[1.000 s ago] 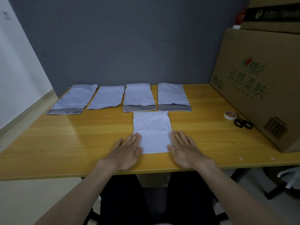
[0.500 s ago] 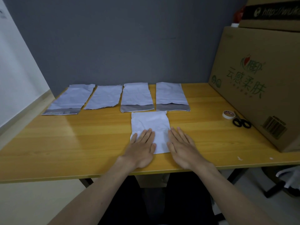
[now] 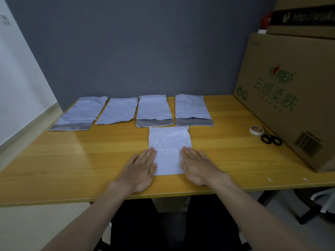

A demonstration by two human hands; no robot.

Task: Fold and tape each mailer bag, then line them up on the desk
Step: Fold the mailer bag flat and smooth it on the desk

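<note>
A folded white mailer bag [image 3: 169,151] lies flat on the wooden tabletop [image 3: 72,160] near its front edge, its lower part doubled up so a crease runs across it between the two hands. The left hand [image 3: 140,170] lies flat with straight fingers, grasping nothing, its inner fingers covering the bag's left edge; the right hand [image 3: 197,166] lies the same way, released and flat, over the bag's right edge. Both hands are slightly blurred, so how far each overlaps the bag is hard to tell. Beyond the folded bag, four unfolded mailer bags [image 3: 154,109] lie side by side in a row against the grey wall [image 3: 136,51]; three show a grey strip at the near end, while the second from the left shows none. To the right, a tape roll [image 3: 256,130] sits beside black scissors [image 3: 271,139], whose blades are hard to make out against the large cardboard box [image 3: 290,98], which is cut off by the frame's right edge.
</note>
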